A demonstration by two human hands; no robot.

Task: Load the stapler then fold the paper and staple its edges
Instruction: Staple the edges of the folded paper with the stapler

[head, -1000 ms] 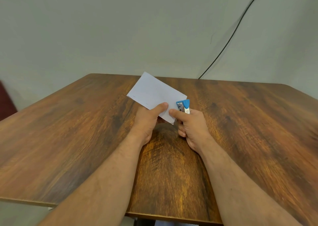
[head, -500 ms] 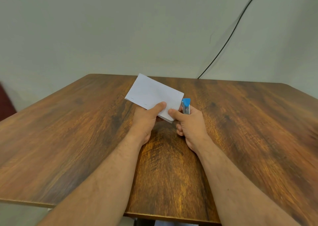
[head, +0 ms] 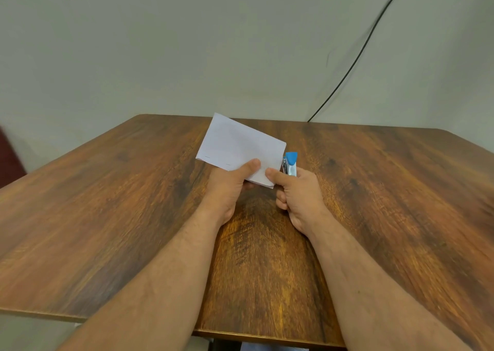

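Note:
A folded white paper (head: pixel 238 147) is held above the middle of the wooden table (head: pixel 107 217). My left hand (head: pixel 227 187) pinches its near edge, thumb on top. Two small staples show along the paper's left edge. My right hand (head: pixel 299 195) grips a small blue stapler (head: pixel 290 163) upright, just right of the paper's near right corner, and its thumb also presses on that corner. The stapler's lower part is hidden in my fist.
A black cable (head: pixel 355 62) runs down the grey wall to the table's back edge. A dark red object (head: pixel 10 158) sits at the far left beyond the table.
The stapler has come off the paper's right corner and now stands upright beside it. The paper has tilted slightly, and both hands stay in about the same place.

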